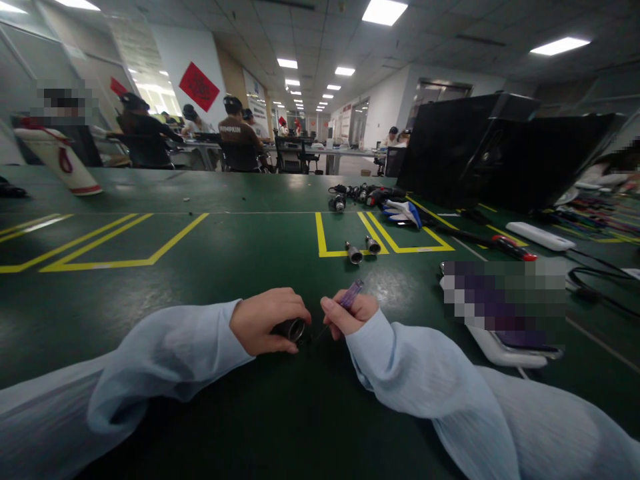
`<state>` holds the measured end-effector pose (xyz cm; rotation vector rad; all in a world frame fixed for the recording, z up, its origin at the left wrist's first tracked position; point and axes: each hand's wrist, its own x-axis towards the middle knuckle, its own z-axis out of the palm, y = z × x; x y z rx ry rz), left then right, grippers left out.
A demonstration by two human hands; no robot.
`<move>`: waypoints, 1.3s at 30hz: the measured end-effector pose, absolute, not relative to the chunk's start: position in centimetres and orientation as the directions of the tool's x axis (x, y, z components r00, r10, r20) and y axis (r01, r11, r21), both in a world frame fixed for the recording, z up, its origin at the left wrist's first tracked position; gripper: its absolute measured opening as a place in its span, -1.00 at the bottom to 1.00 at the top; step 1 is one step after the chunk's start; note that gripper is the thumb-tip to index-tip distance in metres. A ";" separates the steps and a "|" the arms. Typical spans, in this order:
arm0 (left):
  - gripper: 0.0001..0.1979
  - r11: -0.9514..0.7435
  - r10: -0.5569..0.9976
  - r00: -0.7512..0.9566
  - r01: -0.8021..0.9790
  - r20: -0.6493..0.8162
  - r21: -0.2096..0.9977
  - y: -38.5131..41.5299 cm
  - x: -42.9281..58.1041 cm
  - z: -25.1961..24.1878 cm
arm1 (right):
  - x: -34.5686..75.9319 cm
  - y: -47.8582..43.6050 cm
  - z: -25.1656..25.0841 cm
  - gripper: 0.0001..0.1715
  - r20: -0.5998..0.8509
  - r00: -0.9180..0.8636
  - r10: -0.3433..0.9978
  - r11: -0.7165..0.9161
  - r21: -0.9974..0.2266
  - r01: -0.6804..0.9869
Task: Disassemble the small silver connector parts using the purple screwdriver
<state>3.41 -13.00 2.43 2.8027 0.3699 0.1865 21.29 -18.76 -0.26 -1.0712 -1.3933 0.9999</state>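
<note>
My left hand (267, 321) is closed round a dark, hollow cylindrical metal part (296, 329), its open end facing right. In my right hand (356, 312) is a small screwdriver with a translucent purple handle (352, 293). Its thin shaft points down and left, close to the metal part; whether the tip touches it I cannot tell. Beyond my hands, two similar metal parts stand near the yellow tape, one on the left (354, 253) and one on the right (373, 245).
On the green table (240, 247), a blue-and-white glove (403, 213) and several metal parts with cables (350, 195) lie farther back. A phone (505, 313) rests at right, near a white power strip (540, 236). A white cup (63, 160) stands far left; black monitors (460, 150) stand back right.
</note>
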 end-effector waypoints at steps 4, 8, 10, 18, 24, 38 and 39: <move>-0.74 -0.917 0.284 0.956 0.247 0.080 0.312 -13.4 3.5 2.4 | 21.2 -19.0 -0.2 -0.58 0.275 -0.075 0.958 0.283 -0.950 0.132; -0.75 -0.915 0.294 0.951 0.252 0.093 0.315 -13.7 3.5 2.6 | 21.1 -19.1 -0.3 -0.59 0.310 -0.100 0.945 0.322 -0.937 0.138; -0.75 -0.912 0.299 0.950 0.256 0.091 0.321 -13.9 3.5 2.7 | 21.1 -19.1 -0.4 -0.58 0.304 -0.108 0.947 0.317 -0.939 0.136; -0.73 -0.909 0.324 0.942 0.284 0.089 0.304 -14.4 3.5 2.8 | 21.0 -19.1 -0.5 -0.62 0.360 -0.068 0.930 0.366 -0.897 0.246; -0.74 -0.906 0.365 0.928 0.336 0.075 0.257 -14.3 3.6 3.8 | 21.3 -18.6 -0.3 -0.63 0.259 0.024 0.966 0.236 -0.909 0.344; -0.60 -0.404 0.763 0.645 0.517 -0.034 0.755 -15.1 3.9 3.8 | 21.7 -19.1 2.2 -0.63 0.151 0.017 0.988 0.150 -0.948 -0.280; -0.58 -0.341 0.783 0.621 0.480 -0.038 0.808 -15.2 4.0 3.8 | 21.7 -19.2 2.2 -0.64 0.210 0.035 0.977 0.211 -0.935 -0.286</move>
